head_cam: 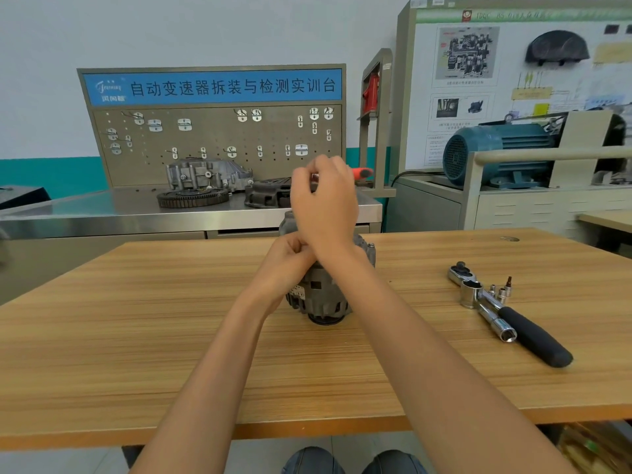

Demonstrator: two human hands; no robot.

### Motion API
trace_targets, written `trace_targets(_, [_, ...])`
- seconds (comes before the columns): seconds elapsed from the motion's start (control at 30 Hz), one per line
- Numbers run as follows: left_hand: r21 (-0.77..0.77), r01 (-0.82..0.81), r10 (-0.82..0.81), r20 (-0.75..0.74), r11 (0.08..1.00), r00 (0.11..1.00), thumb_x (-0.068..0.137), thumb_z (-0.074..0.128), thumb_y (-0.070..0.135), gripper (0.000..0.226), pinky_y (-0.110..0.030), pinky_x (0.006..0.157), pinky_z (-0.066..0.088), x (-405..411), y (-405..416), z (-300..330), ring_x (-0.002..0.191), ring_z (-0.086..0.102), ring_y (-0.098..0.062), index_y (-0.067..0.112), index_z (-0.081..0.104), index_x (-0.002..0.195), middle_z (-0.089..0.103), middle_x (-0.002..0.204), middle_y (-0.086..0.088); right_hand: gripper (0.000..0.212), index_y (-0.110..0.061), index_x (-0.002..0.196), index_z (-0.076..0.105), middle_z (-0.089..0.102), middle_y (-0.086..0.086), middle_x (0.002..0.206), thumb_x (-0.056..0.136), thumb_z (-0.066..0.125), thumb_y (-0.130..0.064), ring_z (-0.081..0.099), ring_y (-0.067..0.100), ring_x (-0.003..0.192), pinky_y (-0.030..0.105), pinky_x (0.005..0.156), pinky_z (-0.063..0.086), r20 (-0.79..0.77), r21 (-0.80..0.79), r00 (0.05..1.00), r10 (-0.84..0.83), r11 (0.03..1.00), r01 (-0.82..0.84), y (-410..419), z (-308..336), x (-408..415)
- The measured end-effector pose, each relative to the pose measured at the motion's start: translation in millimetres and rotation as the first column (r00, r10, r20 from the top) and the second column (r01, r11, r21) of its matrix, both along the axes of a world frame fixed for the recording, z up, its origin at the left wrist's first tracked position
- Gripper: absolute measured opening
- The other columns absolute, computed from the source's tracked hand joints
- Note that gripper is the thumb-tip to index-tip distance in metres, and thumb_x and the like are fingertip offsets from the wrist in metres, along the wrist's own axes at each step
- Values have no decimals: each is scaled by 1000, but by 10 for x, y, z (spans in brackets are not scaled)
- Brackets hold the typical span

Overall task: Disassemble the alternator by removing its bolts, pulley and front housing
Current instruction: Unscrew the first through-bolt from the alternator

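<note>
The person's knees [354,461] show below the wooden table [136,336], where the alternator [318,299] stands at its middle. The left hand [285,265] grips its side with curled fingers; the right hand [325,203], raised above it, pinches a small part too hidden to tell. Behind, a blue sign [212,86] reads 自动变速器拆装与检测实训台.

Wood-grain table [143,354] with an alternator and tools on it.
The alternator [319,299] stands near the middle, partly hidden by arms. To the right lie a ratchet wrench [506,313] with a black handle, a loose socket [505,331] touching it, and what look like small bits [502,289] just beside.
</note>
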State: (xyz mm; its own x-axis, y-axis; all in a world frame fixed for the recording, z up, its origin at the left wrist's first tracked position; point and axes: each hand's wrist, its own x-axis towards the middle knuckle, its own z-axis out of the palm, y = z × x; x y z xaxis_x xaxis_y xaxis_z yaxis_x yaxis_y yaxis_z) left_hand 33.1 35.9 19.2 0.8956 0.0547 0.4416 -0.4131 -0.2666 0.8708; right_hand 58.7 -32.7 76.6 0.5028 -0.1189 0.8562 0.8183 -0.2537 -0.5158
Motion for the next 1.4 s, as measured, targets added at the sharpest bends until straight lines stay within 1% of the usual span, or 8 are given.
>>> trace_targets(0.23, [14,126,-126,-3,992,992,94,54,26,21,-20,70,53,-27,12,32,88,69,-10,30,74,91,74,93,4,35,-14,49,44,63,1,63,83,39,-5,66,6,79,28,91,46,-249,435,556,793,605,-667,-171,171,78])
trace_targets(0.37, [-6,78,-78,15,997,997,94,53,10,40,-12,54,46,-27,3,3,61,64,-1,28,72,65,69,64,10,22,-6,66,50,51,9,73,87,45,-6,49,10,70,12,64,40,-127,147,932,339,936,-320,-53,24,6])
trace_targets(0.5, [11,9,-9,-2,1000,1000,88,48,-7,36,-14,45,38,11,19,-24,44,49,2,14,54,59,54,45,11,8,-11,75,50,46,-2,77,82,53,-13,43,16,81,37,101,37,99,-84,964,-249,963,257,1,-68,-8])
trace_targets(0.67, [10,79,-79,4,997,997,95,52,21,36,-13,55,45,-28,-12,28,67,65,0,37,73,71,71,71,10,34,-12,60,48,51,-3,71,90,36,-23,49,8,74,16,69,36,-163,149,908,387,919,-365,-69,64,19])
trace_targets(0.83, [-14,125,-125,16,992,992,95,52,30,23,-14,63,50,-30,-15,24,82,69,-4,31,74,88,74,88,7,60,-13,48,49,63,-1,57,102,23,-20,65,14,84,42,103,40,-249,427,556,793,605,-672,-186,163,141])
trace_targets(1.07, [-23,-10,10,13,1000,1000,92,49,1,47,-17,50,41,7,-3,-26,49,55,-1,24,62,53,61,51,10,23,-12,71,46,43,-3,71,91,39,-20,43,14,76,36,103,33,188,-50,969,-160,984,172,-21,-89,56])
trace_targets(1.23, [-47,70,-69,29,996,997,94,55,22,23,-13,55,48,-20,-47,15,72,69,-4,30,73,82,74,79,7,35,-12,59,46,49,-3,67,90,35,-23,51,6,74,12,77,37,-160,146,870,466,883,-446,-121,69,77])
trace_targets(1.4, [-58,117,-116,24,991,993,94,55,24,20,-13,61,49,-26,-9,12,79,69,-5,27,74,88,74,86,7,47,-11,51,45,61,-2,57,96,33,-13,66,11,78,36,92,47,-258,415,573,778,625,-661,-171,172,114])
